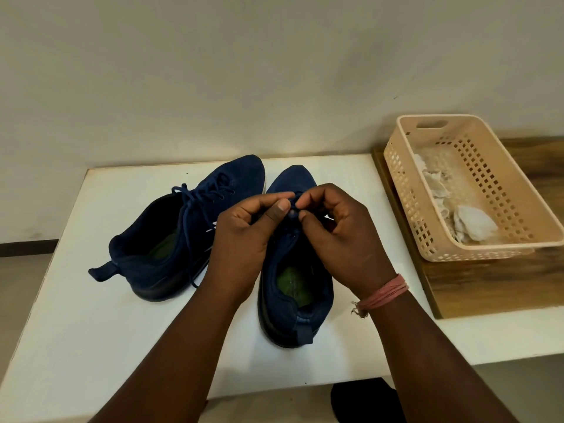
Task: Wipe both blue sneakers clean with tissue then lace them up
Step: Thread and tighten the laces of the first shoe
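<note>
Two blue sneakers stand on the white table (91, 315). The left sneaker (158, 254) is angled with its toe to the far right, and its laces hang loose over the side. The right sneaker (294, 288) points away from me, green insole showing. Above its tongue, my left hand (244, 239) and my right hand (341, 236) each pinch the blue lace (292, 210) between thumb and fingertips. The hands hide most of the lacing on this shoe.
A beige perforated plastic basket (494, 248) with crumpled used tissue (473, 224) inside sits on a wooden board (488, 285) at the right. A pale wall stands right behind the table. The table's front edge is close to me.
</note>
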